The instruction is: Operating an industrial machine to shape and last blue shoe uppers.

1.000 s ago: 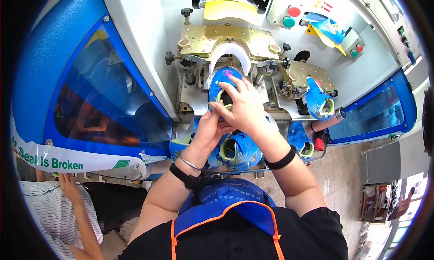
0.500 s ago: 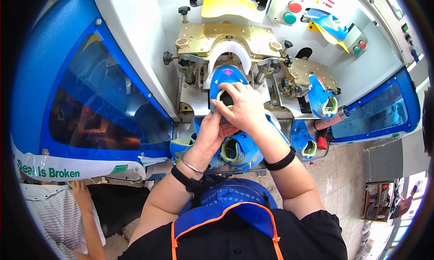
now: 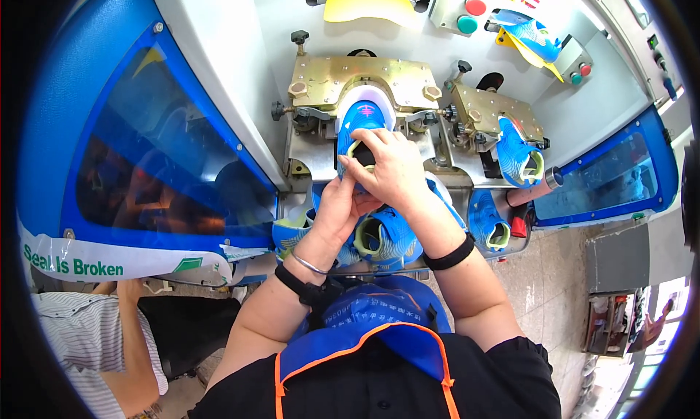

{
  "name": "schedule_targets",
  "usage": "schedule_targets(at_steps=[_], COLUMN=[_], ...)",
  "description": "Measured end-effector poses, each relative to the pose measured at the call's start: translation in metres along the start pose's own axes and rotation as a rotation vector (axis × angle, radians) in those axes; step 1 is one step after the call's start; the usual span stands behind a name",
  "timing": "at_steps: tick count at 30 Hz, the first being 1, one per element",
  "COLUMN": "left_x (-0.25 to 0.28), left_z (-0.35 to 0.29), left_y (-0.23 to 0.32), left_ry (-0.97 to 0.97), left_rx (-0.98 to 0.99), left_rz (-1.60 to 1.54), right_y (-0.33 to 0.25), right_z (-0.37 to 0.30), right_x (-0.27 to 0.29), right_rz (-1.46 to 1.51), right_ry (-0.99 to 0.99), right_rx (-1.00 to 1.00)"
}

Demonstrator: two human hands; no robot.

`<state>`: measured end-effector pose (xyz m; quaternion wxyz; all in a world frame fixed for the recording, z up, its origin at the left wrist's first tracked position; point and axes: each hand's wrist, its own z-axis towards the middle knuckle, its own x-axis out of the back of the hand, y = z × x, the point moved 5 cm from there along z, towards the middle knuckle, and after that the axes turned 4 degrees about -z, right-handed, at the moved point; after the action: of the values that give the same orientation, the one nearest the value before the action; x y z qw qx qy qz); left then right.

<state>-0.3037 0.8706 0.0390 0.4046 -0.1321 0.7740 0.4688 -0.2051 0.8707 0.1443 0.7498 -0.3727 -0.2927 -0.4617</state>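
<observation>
Closing round the toe of the blue shoe (image 3: pixel 357 124), the white U-shaped pad (image 3: pixel 389 113) now hugs it where a gap showed half a second ago, so the front looks pinned, judging by the fit. The shoe points away from the person, below the brass plate (image 3: pixel 321 76). The right hand (image 3: pixel 390 164) is part-curled, thumb and forefinger spread across the collar, keeping hold of it. The left hand (image 3: pixel 339 208) is cupped at the heel, its grip partly hidden, so how firmly it holds cannot be told. Against the earlier frame, the plate and its upper knob (image 3: pixel 300 37) sit lower; both hands have hardly moved. Nearby, another shoe (image 3: pixel 397 238) lies just below the hands.
</observation>
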Motion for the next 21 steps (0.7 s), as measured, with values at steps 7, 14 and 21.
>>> schedule_targets(at_steps=[7,14,21], left_x=[0.007,0.019,0.022], left_z=[-0.004,-0.004,-0.002], left_y=[-0.007,-0.023,-0.031], left_ry=[0.047,0.086,0.151], left_rx=[-0.055,-0.075,-0.062], left_rz=[0.049,0.117,0.128], right_y=[0.001,0.027,0.143], right_z=[-0.009,-0.036,-0.145], right_x=[-0.001,0.011,0.074], right_rz=[-0.004,0.201,0.319], right_ry=[0.013,-0.056,0.115], right_rx=[0.002,0.066,-0.321])
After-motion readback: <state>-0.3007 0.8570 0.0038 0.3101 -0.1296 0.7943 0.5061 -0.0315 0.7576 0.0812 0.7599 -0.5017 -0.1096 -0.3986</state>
